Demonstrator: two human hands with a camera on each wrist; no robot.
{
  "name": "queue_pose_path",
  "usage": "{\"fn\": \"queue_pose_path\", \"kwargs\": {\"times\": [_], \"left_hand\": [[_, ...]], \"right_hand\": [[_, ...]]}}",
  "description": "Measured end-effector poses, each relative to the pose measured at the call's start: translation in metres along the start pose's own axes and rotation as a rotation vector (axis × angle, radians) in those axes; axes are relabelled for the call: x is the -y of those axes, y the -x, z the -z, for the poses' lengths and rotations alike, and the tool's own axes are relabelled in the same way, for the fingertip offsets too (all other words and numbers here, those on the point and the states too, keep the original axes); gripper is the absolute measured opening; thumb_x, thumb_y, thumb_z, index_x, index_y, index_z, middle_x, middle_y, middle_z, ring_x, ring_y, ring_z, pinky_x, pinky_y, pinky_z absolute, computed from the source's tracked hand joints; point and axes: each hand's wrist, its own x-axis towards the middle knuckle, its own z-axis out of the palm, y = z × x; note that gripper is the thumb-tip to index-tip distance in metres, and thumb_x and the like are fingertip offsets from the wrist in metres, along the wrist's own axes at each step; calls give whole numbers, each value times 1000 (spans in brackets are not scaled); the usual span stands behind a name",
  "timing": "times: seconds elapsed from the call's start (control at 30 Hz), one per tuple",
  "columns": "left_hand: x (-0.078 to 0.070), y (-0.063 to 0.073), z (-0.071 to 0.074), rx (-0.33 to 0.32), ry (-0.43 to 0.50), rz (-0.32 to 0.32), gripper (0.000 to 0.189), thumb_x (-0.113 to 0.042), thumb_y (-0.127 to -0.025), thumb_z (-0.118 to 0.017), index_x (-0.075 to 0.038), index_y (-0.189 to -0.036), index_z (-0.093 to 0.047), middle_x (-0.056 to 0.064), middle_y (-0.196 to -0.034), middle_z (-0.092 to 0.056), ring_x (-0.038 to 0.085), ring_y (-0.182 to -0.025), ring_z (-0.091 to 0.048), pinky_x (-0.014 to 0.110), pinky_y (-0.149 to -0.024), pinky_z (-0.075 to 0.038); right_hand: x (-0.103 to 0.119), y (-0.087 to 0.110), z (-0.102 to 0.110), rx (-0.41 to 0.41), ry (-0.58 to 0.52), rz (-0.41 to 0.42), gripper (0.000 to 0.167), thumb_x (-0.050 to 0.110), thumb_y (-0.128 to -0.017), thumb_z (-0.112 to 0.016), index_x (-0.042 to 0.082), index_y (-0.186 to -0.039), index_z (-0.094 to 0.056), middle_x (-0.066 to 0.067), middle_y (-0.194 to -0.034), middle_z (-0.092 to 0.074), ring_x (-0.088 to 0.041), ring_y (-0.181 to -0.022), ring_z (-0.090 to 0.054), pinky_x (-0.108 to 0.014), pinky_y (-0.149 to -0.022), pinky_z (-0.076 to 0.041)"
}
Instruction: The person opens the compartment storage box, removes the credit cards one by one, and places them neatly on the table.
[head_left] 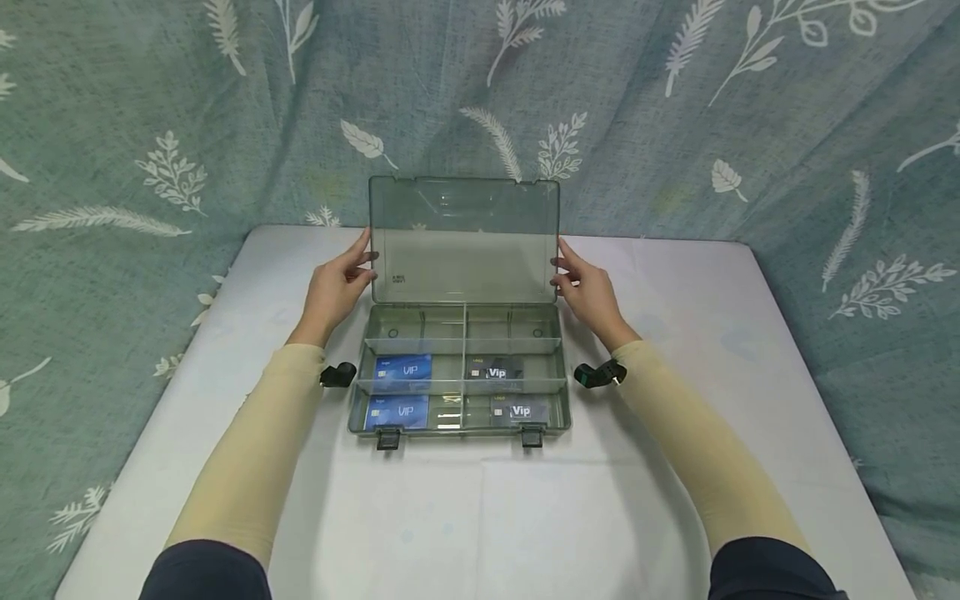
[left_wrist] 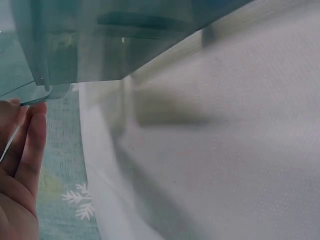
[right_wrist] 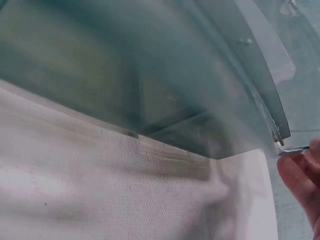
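A translucent grey-green compartment box (head_left: pixel 463 432) stands on the white cloth with its lid (head_left: pixel 465 267) raised at the back. My left hand (head_left: pixel 335 287) pinches the lid's left edge between thumb and fingers; the left wrist view shows the fingertips (left_wrist: pixel 37 120) on that rim. On the opposite edge, my right hand (head_left: pixel 588 292) pinches the lid the same way. Blue VIP cards (head_left: pixel 402 369) lie in the left middle and left front compartments. Dark Vip cards (head_left: pixel 519 410) lie in the right middle and right front ones.
Two black latches (head_left: pixel 387 438) hang open at the box's front. The box sits on a white-covered table (head_left: pixel 480 517). Behind and beside the table hangs a blue-green curtain (head_left: pixel 420 92) with white leaf prints. Black wrist cameras (head_left: pixel 339 375) flank the box.
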Motion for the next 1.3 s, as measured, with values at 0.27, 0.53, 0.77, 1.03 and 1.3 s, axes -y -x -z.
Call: {"fn": "queue_pose_path", "kwargs": {"times": [0.27,0.53,0.77,1.03,1.3], "left_hand": [[6,2,-2,29,2,-3,62,-8,-101,-63,-23,-157,-41,11,-138,-63,35,-105,-69,50,-92,-57],[10,5,-2,148,52,36,66,-8,-104,-58,-25,-161,-30,10,-152,-50,34,-120,-62,49,-102,-54],[12,6,-1,229,92,53,70,-5,-104,-55,-24,-163,-23,10,-160,-39,36,-130,-54,49,-111,-46],[17,6,-2,299,43,63,68,-8,-107,-51,-19,-164,-17,14,-162,-34,37,-141,-42,51,-123,-29],[15,5,-2,349,33,108,65,-12,-108,-48,-17,-165,-18,22,-158,-39,44,-149,-26,63,-122,-22]], "right_hand": [[0,2,1,42,4,-27,60,4,-100,-63,10,-156,-42,-16,-131,-67,-28,-91,-74,-40,-76,-63],[0,4,5,126,-2,-64,65,5,-100,-62,10,-158,-35,-15,-140,-61,-32,-103,-71,-45,-80,-60],[-3,5,9,220,-41,-89,72,4,-98,-63,11,-161,-29,-14,-149,-53,-34,-106,-69,-43,-83,-62],[-6,5,11,357,-69,-164,75,8,-100,-59,14,-163,-20,-10,-161,-39,-32,-110,-66,-39,-78,-63],[-7,6,13,399,-103,-195,71,8,-102,-58,10,-163,-22,-14,-160,-39,-31,-90,-70,-40,-73,-61]]}}
